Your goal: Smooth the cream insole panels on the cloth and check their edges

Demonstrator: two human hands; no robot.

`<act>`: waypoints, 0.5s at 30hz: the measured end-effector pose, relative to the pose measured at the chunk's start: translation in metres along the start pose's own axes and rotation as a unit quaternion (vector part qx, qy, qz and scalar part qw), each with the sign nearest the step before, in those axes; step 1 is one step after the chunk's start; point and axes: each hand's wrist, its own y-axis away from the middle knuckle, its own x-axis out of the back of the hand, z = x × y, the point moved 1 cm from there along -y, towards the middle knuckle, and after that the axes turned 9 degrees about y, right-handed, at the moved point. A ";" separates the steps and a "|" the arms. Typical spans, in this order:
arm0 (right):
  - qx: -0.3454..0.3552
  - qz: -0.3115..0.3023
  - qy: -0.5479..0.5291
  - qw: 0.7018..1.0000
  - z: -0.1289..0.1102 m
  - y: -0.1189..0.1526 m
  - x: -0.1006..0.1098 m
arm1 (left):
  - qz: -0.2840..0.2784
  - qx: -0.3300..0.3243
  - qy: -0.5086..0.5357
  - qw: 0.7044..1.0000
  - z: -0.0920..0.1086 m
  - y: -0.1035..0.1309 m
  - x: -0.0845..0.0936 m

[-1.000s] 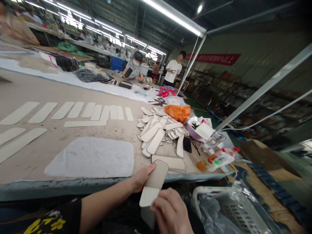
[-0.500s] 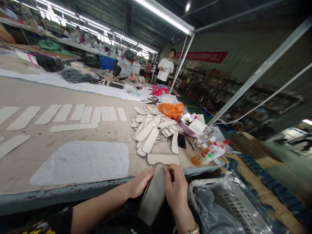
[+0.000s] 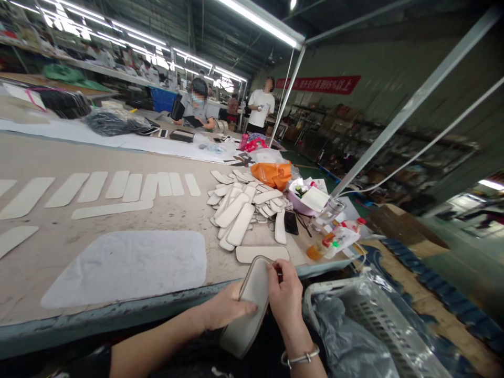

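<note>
Both my hands hold one long beige pad with rounded ends point(image 3: 249, 310), tilted, just in front of the table's front edge point(image 3: 118, 315). My left hand point(image 3: 226, 310) grips its left side from below. My right hand point(image 3: 285, 299) pinches its upper right edge with the fingertips. Just beyond them a single flat pad point(image 3: 262, 253) lies on the table, and behind it sits a loose heap of the same pads point(image 3: 240, 207).
A pale rounded sheet point(image 3: 126, 265) lies on the table at left, with a row of pads point(image 3: 118, 186) behind it. An orange bag point(image 3: 272, 174), a black phone point(image 3: 291, 222) and bottles point(image 3: 334, 239) crowd the right end. A lined white basket point(image 3: 354, 331) stands lower right. Other people work far back.
A second, smaller piece that stuck out over the pad a second ago is no longer seen. My right hand moved up to the pad's top edge, and the pad tilted lower.
</note>
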 end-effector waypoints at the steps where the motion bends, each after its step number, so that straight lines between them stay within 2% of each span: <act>1: -0.015 -0.009 -0.013 1.000 0.001 -0.001 0.000 | -0.002 0.017 0.024 1.000 -0.001 0.000 0.000; 6: -0.124 -0.055 -0.149 0.979 0.011 -0.008 0.000 | -0.017 0.082 0.121 0.989 -0.003 0.000 -0.001; 11: -0.159 -0.074 -0.260 0.950 0.020 -0.017 -0.002 | -0.006 0.103 0.134 0.986 0.000 0.000 0.000; 15: -0.180 -0.096 -0.277 0.939 0.022 -0.019 -0.004 | 0.004 0.110 0.128 0.986 0.003 0.000 -0.001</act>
